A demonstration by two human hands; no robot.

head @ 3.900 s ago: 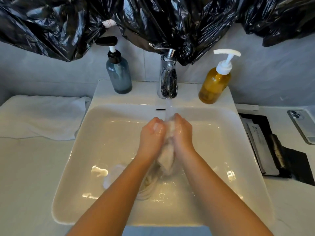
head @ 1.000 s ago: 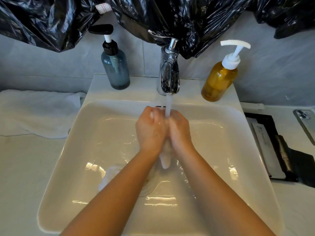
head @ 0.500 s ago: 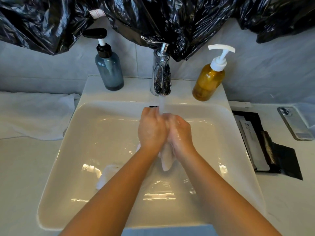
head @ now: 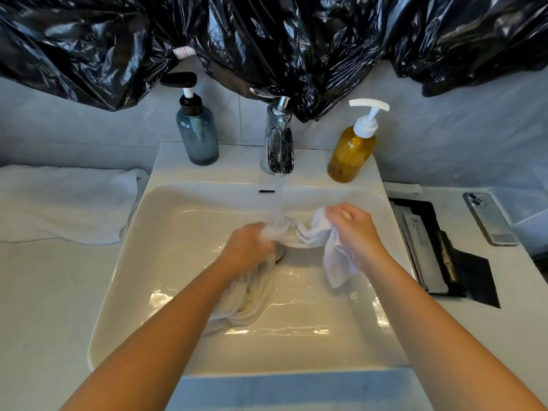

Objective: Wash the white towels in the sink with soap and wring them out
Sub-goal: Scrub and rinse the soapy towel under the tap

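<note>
A wet white towel (head: 314, 232) stretches between my hands over the white sink (head: 178, 262). My left hand (head: 249, 247) grips one bunched end under the water running from the chrome faucet (head: 278, 143). My right hand (head: 353, 229) pinches the other end, raised to the right, and a flap of it hangs below. More wet white cloth (head: 246, 301) trails into the basin under my left wrist; whether it is the same towel I cannot tell. An amber soap bottle (head: 353, 152) with a white pump stands right of the faucet.
A blue-grey pump bottle (head: 197, 134) stands left of the faucet. A dry white towel (head: 65, 203) lies on the counter at the left. At the right are a black tray (head: 436, 250) and a phone (head: 489, 218). Black plastic bags (head: 267, 40) hang above.
My hands were pressed together rubbing the towel under the stream. They have now moved apart, the right one going right and drawing the towel out between them.
</note>
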